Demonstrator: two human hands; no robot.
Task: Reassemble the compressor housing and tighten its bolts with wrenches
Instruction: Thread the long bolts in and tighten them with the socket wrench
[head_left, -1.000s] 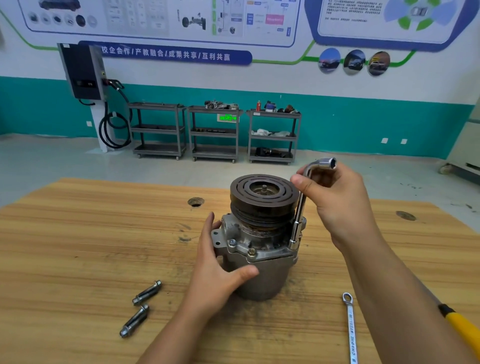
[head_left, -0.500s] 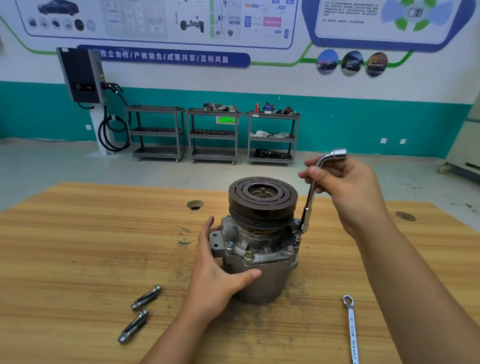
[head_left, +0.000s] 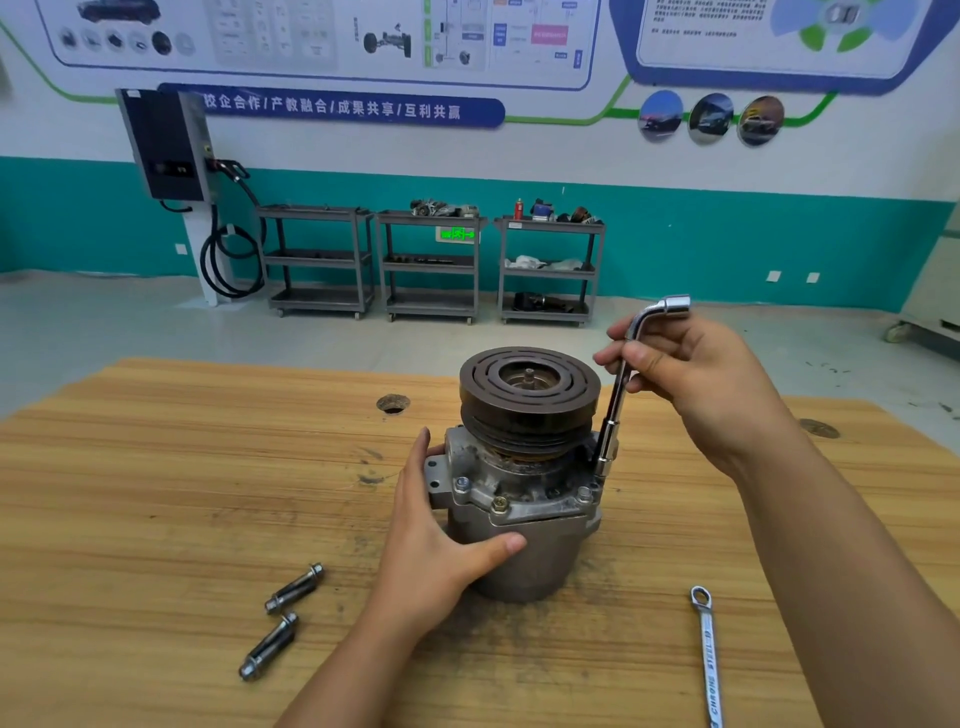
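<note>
1. A wooden table (head_left: 156, 493) is being used as the work surface.
2. The compressor (head_left: 524, 499) is being carried upright near its middle.
3. Two bolts (head_left: 283, 621) are being kept front left.
4. A ring spanner (head_left: 707, 654) is being left lying front right.

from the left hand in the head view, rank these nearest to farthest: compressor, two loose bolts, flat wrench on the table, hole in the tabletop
1. Compressor: the left hand holds its near-left side.
2. Two loose bolts: on the table, left of the hand.
3. Hole in the tabletop and flat wrench: hole beyond the hand, wrench to the right; too close to call.
</note>
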